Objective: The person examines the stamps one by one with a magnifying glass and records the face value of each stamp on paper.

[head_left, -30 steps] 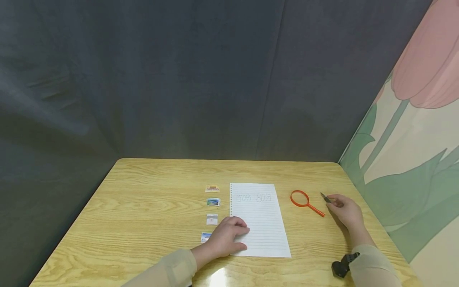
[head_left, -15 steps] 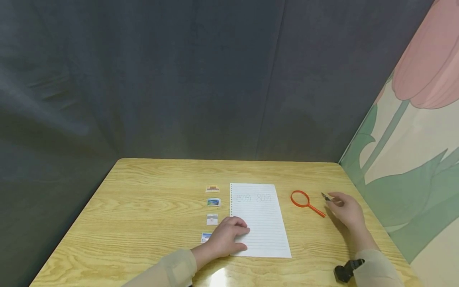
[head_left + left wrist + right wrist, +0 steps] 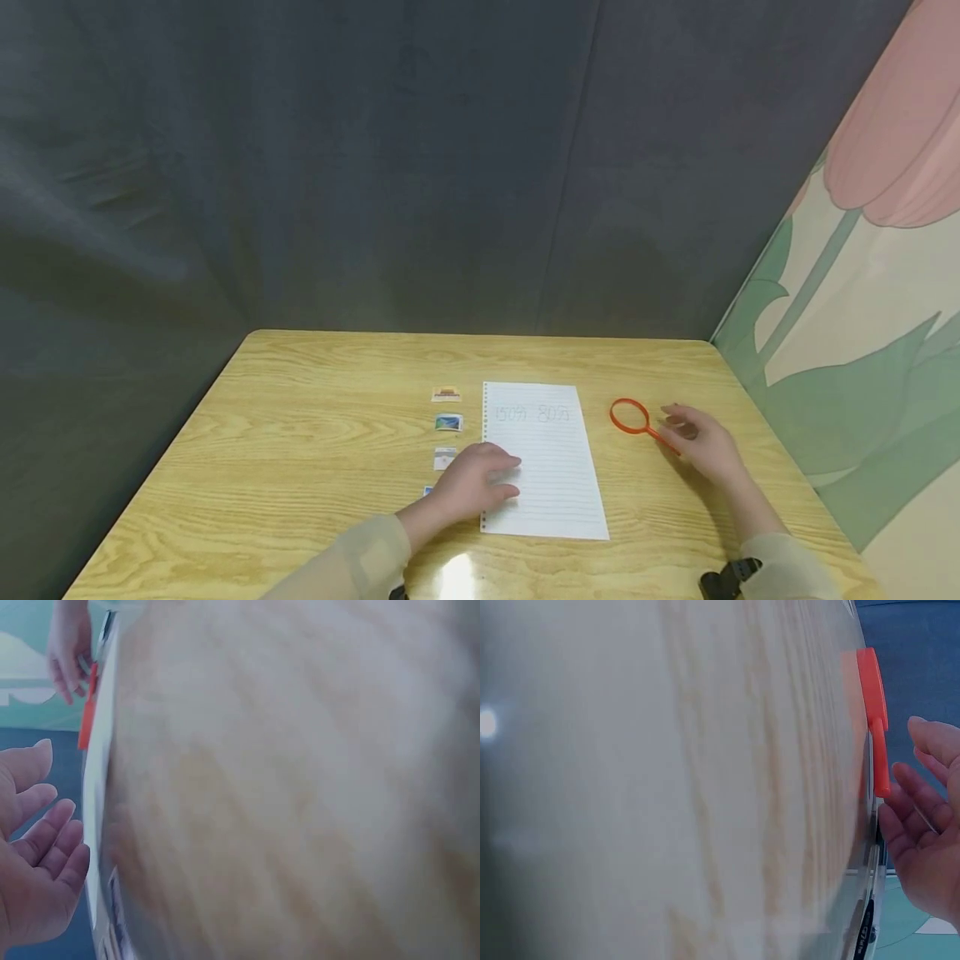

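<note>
My left hand hovers close over the lower left of a lined, hole-edged sheet of paper, fingers loose and holding nothing. Pencil-like writing shows near the sheet's top. Beside its left edge runs a column of small stamps, the nearest partly covered by this hand. My right hand is at the handle of an orange-red magnifying glass with loosely bent fingers, nothing gripped. A dark pen lies on the table below that hand in the right wrist view; the hand hides it in the head view.
The wood-grain table has a dark curtain behind it. A wall with a tulip picture borders its right side. A black wrist camera sits at the right sleeve.
My right hand has let go of the pen and moved left to the magnifying glass handle. My left hand has lifted slightly off the paper.
</note>
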Demonstrator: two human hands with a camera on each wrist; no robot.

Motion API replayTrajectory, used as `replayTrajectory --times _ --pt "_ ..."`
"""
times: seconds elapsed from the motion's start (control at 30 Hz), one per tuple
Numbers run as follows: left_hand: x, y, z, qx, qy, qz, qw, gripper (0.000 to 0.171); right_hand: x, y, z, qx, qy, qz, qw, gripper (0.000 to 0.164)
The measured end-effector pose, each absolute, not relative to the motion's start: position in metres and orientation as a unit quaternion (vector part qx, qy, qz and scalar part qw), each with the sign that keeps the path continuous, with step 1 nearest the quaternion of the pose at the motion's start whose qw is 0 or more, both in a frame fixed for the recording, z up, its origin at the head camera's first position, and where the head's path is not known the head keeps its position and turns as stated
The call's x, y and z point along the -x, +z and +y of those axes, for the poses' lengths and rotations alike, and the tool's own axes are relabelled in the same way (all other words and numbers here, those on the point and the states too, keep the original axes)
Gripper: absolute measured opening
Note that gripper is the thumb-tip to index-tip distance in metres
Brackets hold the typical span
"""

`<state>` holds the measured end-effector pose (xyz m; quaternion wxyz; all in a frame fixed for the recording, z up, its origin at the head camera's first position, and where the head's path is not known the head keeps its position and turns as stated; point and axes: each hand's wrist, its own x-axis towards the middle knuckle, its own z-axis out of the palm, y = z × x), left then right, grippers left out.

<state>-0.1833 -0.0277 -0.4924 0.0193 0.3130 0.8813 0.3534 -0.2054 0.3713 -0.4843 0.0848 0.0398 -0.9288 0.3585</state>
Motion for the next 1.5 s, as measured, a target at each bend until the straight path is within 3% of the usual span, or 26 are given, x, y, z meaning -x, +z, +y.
replayTrajectory --times 0.37,0.77,1.1,1.5 --pt "0.200 -0.488 -0.059 -0.233 0.455 0.859 -0.005 0.036 0.205 -0.490 0.370 -0.052 0.360 -0.929 0.070 0.048" --pt "0.227 -0.491 -0.097 -0.175 0.424 0.887 -0.055 0.039 0.206 -0.495 0.370 -0.061 0.356 -0.930 0.064 0.047" --pt "0.242 -0.493 -0.111 -0.142 0.421 0.896 -0.024 0.049 0.208 -0.502 0.372 -0.062 0.347 -0.933 0.080 0.043" --pt "0.251 -0.498 -0.113 -0.144 0.413 0.899 0.001 0.048 0.208 -0.504 0.372 -0.056 0.358 -0.929 0.075 0.041"
